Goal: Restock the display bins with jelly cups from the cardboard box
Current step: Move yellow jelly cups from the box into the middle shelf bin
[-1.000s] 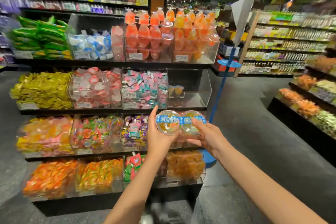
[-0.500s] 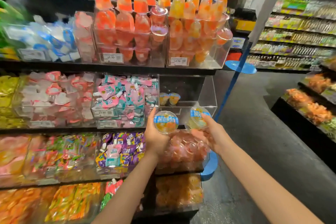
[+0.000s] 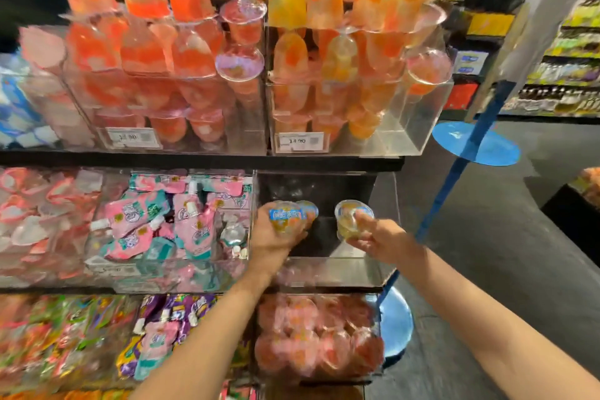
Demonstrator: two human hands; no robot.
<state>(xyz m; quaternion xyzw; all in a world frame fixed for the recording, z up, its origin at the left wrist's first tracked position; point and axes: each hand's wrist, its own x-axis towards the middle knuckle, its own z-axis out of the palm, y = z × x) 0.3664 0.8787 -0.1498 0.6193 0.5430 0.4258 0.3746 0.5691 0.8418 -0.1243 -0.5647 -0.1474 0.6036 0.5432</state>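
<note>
Fingers (image 3: 365, 221) of each hand around a jelly cup (image 3: 349, 219)

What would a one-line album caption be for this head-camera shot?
Left hand and right hand each hold a jelly cup at the nearly empty clear bin.

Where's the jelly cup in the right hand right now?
In the head view, right of centre: the right hand grips the jelly cup at the open front of the nearly empty clear bin, across from the left hand.
</note>
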